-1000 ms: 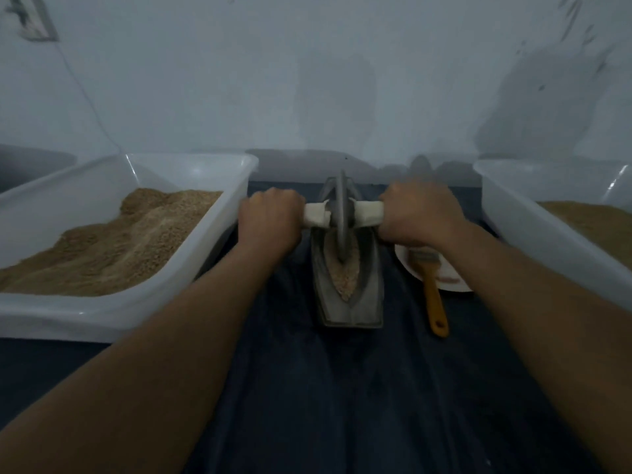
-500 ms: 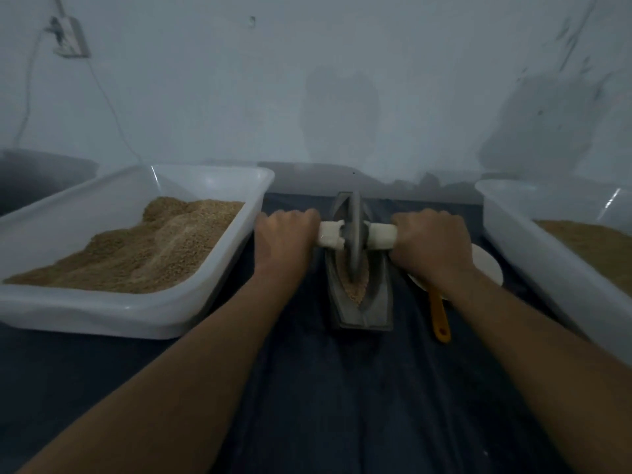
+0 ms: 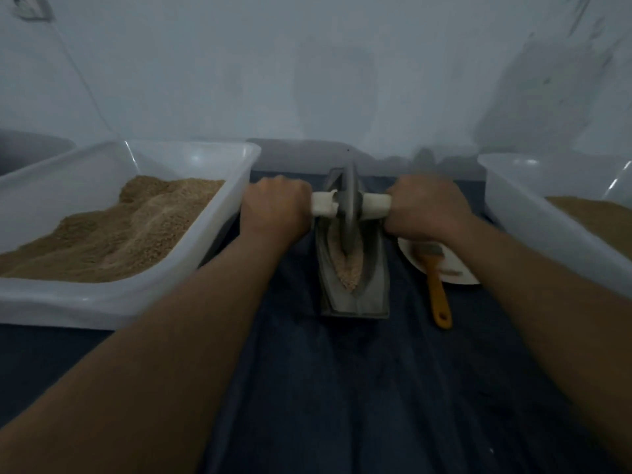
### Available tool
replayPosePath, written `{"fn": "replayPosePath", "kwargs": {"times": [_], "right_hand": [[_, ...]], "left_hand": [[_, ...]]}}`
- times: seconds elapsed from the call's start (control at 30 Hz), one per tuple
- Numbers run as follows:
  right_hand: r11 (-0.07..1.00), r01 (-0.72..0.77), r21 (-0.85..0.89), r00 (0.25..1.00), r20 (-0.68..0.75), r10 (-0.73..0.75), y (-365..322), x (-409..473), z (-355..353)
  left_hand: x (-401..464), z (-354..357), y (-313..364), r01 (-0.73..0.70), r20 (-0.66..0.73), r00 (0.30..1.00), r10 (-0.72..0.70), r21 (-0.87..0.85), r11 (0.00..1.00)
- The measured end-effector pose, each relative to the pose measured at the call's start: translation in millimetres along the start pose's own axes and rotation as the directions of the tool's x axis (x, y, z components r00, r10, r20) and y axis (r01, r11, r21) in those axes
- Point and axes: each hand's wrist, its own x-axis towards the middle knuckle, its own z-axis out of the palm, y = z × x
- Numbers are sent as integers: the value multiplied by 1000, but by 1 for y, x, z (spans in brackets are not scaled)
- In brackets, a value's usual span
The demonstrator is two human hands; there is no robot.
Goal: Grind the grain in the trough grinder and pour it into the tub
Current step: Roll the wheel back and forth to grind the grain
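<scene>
A grey boat-shaped trough grinder (image 3: 371,289) sits on a dark cloth at centre, with pale grain (image 3: 349,271) in its groove. A grey grinding wheel (image 3: 349,206) stands upright in the far half of the groove, on a whitish axle handle (image 3: 328,206). My left hand (image 3: 273,208) grips the left end of the handle. My right hand (image 3: 427,208) grips its right end. A white tub (image 3: 102,302) at left holds a heap of brown ground grain. Another white tub (image 3: 533,230) with brown grain stands at right.
A white plate (image 3: 458,268) lies right of the grinder with a brush on it, the brush's orange handle (image 3: 437,295) pointing toward me. A pale wall rises just behind the table. A cable and socket (image 3: 32,8) hang on the wall at upper left.
The wheel has rolled back and forth in the trough, first toward me, then back to the far part of the groove. Both hands kept their grip on the handle.
</scene>
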Motion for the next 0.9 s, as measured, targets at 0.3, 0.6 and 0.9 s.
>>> {"fn": "replayPosePath", "kwargs": {"times": [0.3,0.6,0.9], "right_hand": [[994,-26,107,960,281,-5,9,39,0],[998,19,-67,853,-519,-51,-17,-53,10],[998,14,-68,856,-515,-47,-12,-48,17]], "left_hand": [[51,0,-3,-89,185,979,80,44,995],[-48,-14,3,-17,-140,990,12,-36,999],[-45,-10,2,3,-141,990,-1,13,1000]]}}
